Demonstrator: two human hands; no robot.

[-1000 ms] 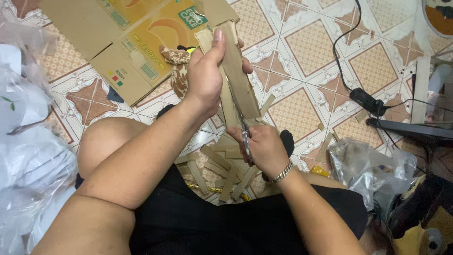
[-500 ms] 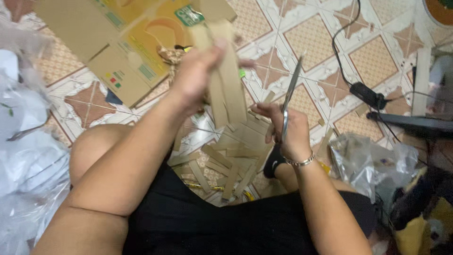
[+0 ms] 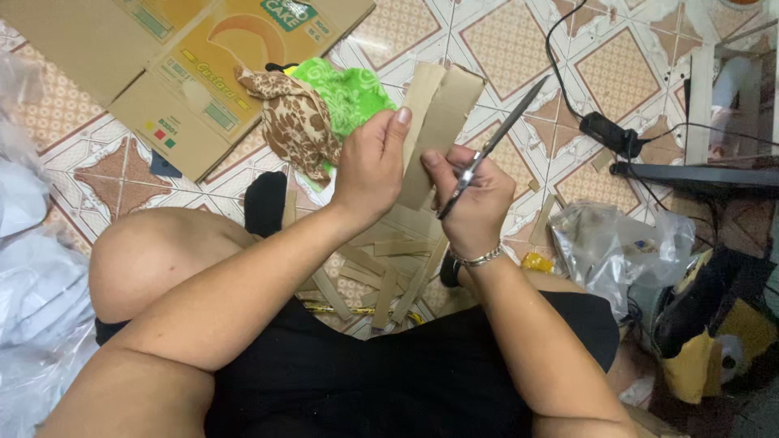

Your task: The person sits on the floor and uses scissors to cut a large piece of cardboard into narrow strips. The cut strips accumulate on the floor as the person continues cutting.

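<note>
My left hand [image 3: 369, 166] grips a brown cardboard piece [image 3: 438, 122], partly split into two long strips that point up and away from me. My right hand [image 3: 475, 199] holds a pair of scissors [image 3: 495, 142] with the closed blades pointing up to the right, and its thumb rests on the cardboard's lower edge. Both hands are together above my lap. Below them a pile of cut cardboard strips [image 3: 381, 272] lies on the tiled floor between my legs.
A flattened cardboard box [image 3: 170, 57] lies at the upper left, with brown patterned and green cloth [image 3: 324, 109] beside it. White plastic bags [image 3: 32, 268] are at the left. A black cable and adapter [image 3: 604, 134], a clear plastic bag [image 3: 617, 243] and dark clutter lie right.
The scissors left the cardboard, swung out to the right, then came back toward it. My left hand lowered the cardboard piece closer to me, and the view shifted, showing the cloth.
</note>
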